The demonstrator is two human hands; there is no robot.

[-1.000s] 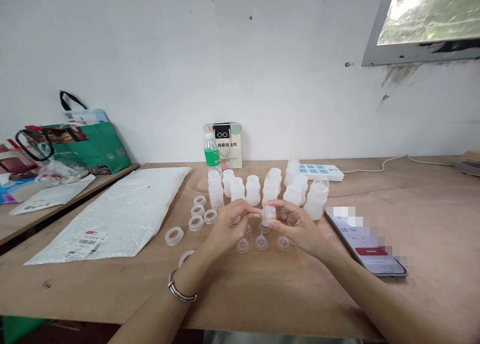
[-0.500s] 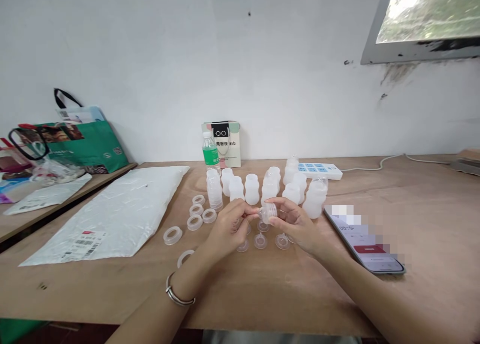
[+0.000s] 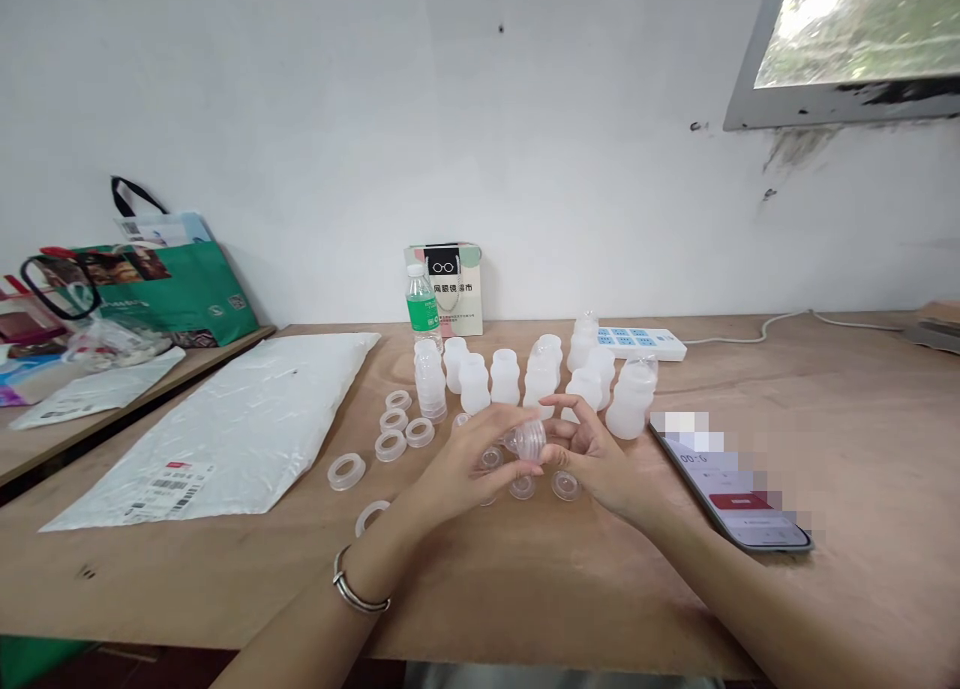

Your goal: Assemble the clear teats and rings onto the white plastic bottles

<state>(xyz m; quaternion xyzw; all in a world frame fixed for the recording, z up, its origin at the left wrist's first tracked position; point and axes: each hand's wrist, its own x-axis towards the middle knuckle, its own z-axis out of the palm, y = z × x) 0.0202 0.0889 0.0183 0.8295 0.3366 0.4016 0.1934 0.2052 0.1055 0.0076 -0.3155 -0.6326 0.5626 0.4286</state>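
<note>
Both hands meet over the middle of the wooden table (image 3: 525,589). My left hand (image 3: 465,469) and my right hand (image 3: 589,454) pinch one small clear threaded cap (image 3: 531,438) between their fingertips, just above the table. Under and around them lie clear silicone teats (image 3: 565,485), partly hidden by my fingers. Behind stands a cluster of small translucent bottles (image 3: 505,377). Several white screw rings (image 3: 347,471) lie to the left of my left hand.
A phone (image 3: 731,484) lies face up to the right of my hands. A white plastic mailing bag (image 3: 232,424) covers the left side. At the back stand a green-labelled water bottle (image 3: 422,306), a small paper bag (image 3: 454,284) and a power strip (image 3: 641,342). Shopping bags (image 3: 161,284) sit far left.
My hands have lowered slightly toward the table with the cap and turned it between the fingertips; my right forefinger is now stretched out above it.
</note>
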